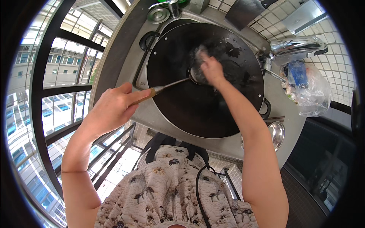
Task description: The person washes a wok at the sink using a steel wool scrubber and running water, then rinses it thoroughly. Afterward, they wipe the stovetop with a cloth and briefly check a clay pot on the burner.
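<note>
A large black wok [194, 114] with two loop handles rests over the steel sink. My left hand [122, 99] grips the wooden handle of a metal ladle [176, 82], whose round bowl lies inside the wok. Over the wok's inner wall, my right hand [211, 67] is blurred. A greyish, blurred thing [200, 52] shows at its fingertips, perhaps a scouring pad; its kind cannot be told. Wet patches and bits mark the wok's surface near this hand.
A faucet [266, 64] stands right of the wok, beside a plastic bag [315, 91]. Chopsticks [275, 117] and a metal bowl [276, 135] lie at the lower right. Cleavers [243, 12] hang behind. A drain strainer [158, 15] sits at the back left, near a barred window [67, 91].
</note>
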Demonstrator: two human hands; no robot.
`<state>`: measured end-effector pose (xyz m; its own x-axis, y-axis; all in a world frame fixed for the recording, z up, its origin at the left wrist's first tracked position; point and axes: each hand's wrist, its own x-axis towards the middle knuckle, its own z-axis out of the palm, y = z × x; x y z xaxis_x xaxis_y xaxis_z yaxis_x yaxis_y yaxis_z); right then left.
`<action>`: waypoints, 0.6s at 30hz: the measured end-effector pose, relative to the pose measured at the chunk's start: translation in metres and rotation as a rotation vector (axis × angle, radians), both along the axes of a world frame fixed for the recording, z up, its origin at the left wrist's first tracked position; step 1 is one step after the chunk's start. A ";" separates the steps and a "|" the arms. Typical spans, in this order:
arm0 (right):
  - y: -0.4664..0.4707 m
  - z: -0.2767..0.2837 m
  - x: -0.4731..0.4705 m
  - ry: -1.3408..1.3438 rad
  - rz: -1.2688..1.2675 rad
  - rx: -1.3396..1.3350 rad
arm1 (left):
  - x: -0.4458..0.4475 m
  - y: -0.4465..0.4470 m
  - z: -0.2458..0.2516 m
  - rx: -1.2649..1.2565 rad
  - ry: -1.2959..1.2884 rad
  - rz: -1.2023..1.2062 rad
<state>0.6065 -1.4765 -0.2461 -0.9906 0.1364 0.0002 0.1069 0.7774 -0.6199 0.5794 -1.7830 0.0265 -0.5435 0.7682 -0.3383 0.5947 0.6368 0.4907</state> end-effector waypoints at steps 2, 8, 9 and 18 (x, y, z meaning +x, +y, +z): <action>-0.023 0.005 0.008 0.131 0.097 -0.054 | -0.008 0.003 -0.012 0.055 0.026 -0.016; 0.027 0.029 0.022 -0.173 0.158 0.534 | -0.017 -0.007 -0.018 0.040 -0.005 -0.051; 0.046 0.031 0.019 -0.180 0.076 0.503 | -0.019 -0.010 -0.016 0.060 0.016 -0.053; -0.036 0.017 0.022 -0.007 0.044 -0.267 | -0.017 0.001 -0.029 0.136 0.041 -0.012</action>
